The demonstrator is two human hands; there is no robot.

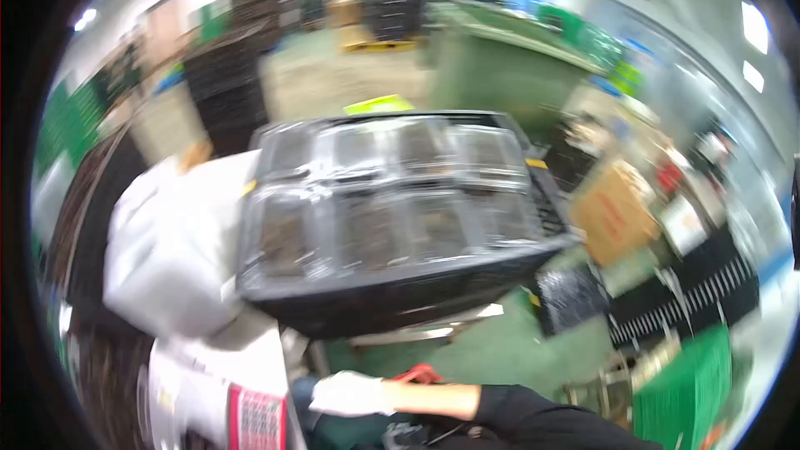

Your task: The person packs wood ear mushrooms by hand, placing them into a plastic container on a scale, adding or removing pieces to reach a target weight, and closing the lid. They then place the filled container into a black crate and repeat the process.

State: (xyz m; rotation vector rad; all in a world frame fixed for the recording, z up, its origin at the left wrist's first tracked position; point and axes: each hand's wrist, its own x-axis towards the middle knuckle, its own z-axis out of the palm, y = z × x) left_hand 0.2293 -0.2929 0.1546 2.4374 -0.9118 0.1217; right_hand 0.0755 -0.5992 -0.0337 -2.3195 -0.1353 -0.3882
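A black crate [400, 296] stands in the middle, holding two rows of clear-lidded plastic boxes [433, 229] with dark contents. Below the crate's front side, my right hand [350, 393] in a white glove reaches leftward across my body from a black sleeve. Motion smears its fingers, so I cannot make out whether they hold anything. Close by the wrist is a red object [421, 373], partly hidden behind the forearm. My left hand is out of sight. Left of the crate sits a bulky white plastic bag [179, 242], above a white box with a red printed label [257, 418].
Behind the crate is a large green bin [508, 75]. Dark stacks [223, 87] rise at the left. On the right are a cardboard box [615, 212], black crates [687, 292] and a green crate [687, 387]. Much of the scene is blurred.
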